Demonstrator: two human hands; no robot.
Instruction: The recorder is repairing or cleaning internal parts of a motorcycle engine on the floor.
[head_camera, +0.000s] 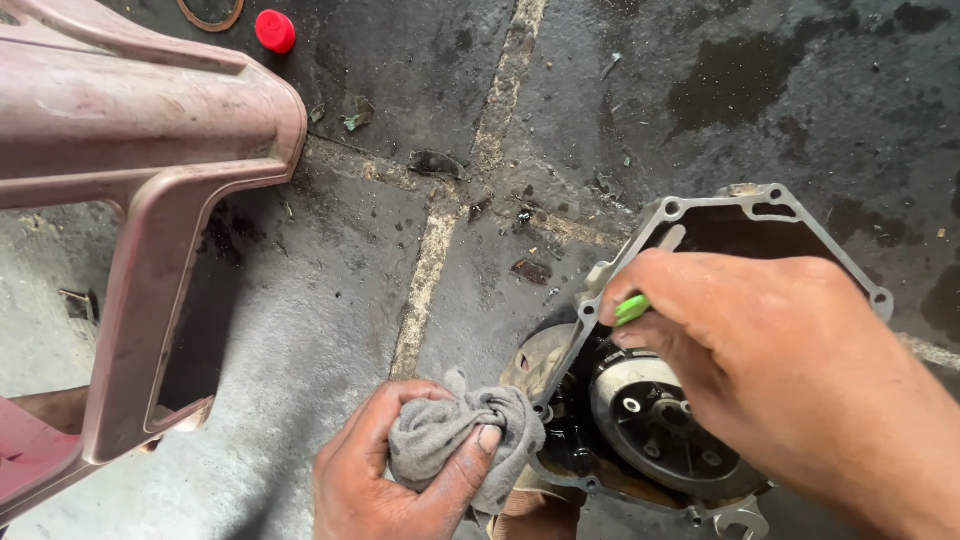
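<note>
Left hand (400, 465) clenches crumpled grey rag (462, 435) at 7 o'clock of grey metal engine cover (690, 400) on oily floor. Right hand (790, 370) grips green-handled tool (632, 309) over its rim. Cleaning step; next wants steady wiping.

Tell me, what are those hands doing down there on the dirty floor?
A person is working over a metal engine cover lying on the oil-stained concrete floor. The left hand grips a bunched grey rag against the cover's edge. The right hand holds a green-handled tool above the round dark part inside it. A pink plastic stool stands nearby, with a red cap behind it.
</note>
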